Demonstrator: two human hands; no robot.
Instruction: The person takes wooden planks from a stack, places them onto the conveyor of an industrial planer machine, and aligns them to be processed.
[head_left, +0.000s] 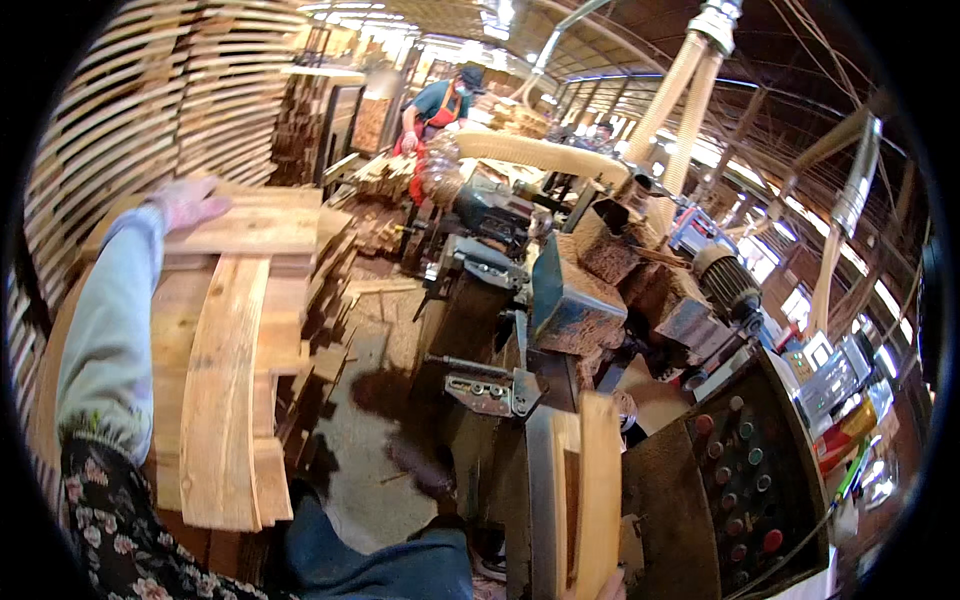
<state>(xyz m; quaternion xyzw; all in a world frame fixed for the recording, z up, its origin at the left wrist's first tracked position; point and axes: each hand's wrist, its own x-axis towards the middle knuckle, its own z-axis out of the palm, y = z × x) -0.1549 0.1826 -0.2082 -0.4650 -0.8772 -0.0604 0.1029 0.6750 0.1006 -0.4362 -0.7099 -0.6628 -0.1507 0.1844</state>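
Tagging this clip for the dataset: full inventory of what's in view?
Plank stack: one pile, pale wood, left.
Stacked slat wall: one, pale, far left.
Woodworking machine: one, grey, sawdust-covered, centre.
Control panel: one, dark with coloured buttons, lower right.
Dust hoses: two, beige, upper right.
Upright plank: one, pale, bottom centre.
Co-worker: one, teal shirt, orange apron, background.
Left hand: gloved, flat on the top plank.
Right hand: fingertip only, at the upright plank's base; grip cannot be told.

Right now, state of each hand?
Left hand: open, flat on the top board of the stack.
Right hand: barely in view at the plank; grip cannot be told.
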